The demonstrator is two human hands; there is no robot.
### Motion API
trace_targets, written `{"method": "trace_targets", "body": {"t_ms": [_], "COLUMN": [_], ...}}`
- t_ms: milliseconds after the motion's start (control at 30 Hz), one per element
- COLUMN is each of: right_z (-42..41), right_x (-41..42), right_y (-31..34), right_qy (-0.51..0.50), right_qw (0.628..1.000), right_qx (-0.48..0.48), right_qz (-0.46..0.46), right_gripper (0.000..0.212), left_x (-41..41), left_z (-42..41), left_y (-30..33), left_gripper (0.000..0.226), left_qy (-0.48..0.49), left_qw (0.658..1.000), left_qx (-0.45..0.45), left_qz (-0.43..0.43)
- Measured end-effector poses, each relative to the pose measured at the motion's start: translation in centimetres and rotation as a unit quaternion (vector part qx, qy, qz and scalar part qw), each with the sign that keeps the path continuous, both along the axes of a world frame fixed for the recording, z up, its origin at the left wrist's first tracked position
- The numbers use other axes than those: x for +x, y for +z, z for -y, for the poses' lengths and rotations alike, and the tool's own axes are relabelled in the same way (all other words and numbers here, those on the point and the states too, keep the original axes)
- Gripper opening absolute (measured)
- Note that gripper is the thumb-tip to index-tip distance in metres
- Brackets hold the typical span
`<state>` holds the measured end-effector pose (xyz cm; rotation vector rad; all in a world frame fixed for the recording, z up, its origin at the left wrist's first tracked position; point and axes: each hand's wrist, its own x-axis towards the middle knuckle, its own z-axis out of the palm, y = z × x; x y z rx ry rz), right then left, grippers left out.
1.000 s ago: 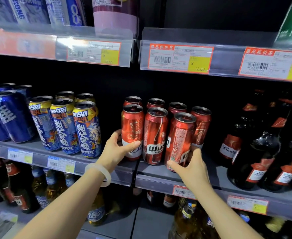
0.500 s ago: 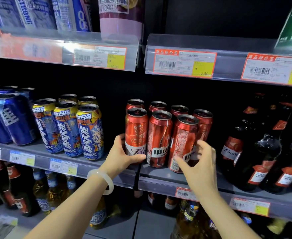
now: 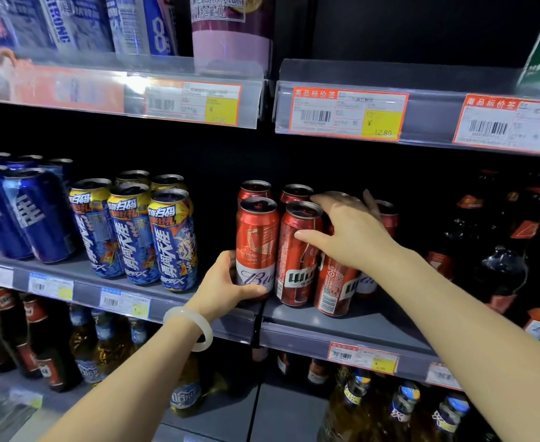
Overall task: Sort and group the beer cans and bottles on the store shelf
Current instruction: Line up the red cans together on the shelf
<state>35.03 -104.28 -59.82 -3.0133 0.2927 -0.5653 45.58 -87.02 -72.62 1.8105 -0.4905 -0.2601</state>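
Orange-bordered price tags, white bangle, perhaps jade

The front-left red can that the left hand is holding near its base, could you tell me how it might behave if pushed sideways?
The front-left red can is tall and narrow, so a high push would probably tip it. It stands close beside the next red can, which may brace it rightward. Its glossy metal looks slippery; the left hand gripping low probably helps it slide.
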Motion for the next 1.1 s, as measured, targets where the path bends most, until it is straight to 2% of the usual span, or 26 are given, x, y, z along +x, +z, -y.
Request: {"method": "trace_targets", "body": {"t_ms": [167, 333, 467, 567, 733, 933, 1100], "right_z": [-0.4, -0.3, -0.4, -0.4, -0.9, -1.2, -1.2], "right_x": [0.3, 0.3, 0.5, 0.4, 0.6, 0.6, 0.6], "right_y": [0.5, 0.7, 0.8, 1.0, 1.4, 1.4, 1.3], "right_qy": [-0.014, -0.023, -0.019, -0.013, 0.044, 0.019, 0.018], "right_qw": [0.999, 0.999, 0.998, 0.999, 0.997, 0.998, 0.998], "right_qx": [-0.001, 0.035, 0.043, 0.032, -0.008, 0.035, 0.032], "right_qz": [-0.032, -0.032, -0.036, -0.037, -0.07, -0.056, -0.052], "right_gripper": [0.068, 0.072, 0.069, 0.069, 0.068, 0.071, 0.073], "left_x": [-0.8, -1.6, -1.1, -1.2, -1.2, -0.9, -1.2], "left_z": [0.2, 1.0, 0.2, 0.3, 0.8, 0.2, 1.2], "left_y": [0.7, 0.9, 1.9, 2.1, 1.7, 2.3, 1.6], "left_gripper": [0.08, 0.08, 0.084, 0.083, 0.077, 0.08, 0.072], "left_qy": [-0.006, 0.07, 0.026, 0.003, 0.052, -0.001, 0.059], "left_qw": [1.0, 0.996, 1.0, 1.0, 0.999, 1.0, 0.998], "left_qx": [0.008, 0.007, 0.004, 0.011, -0.002, 0.02, 0.012], "left_qz": [0.015, 0.046, 0.002, -0.001, 0.013, -0.002, 0.018]}}
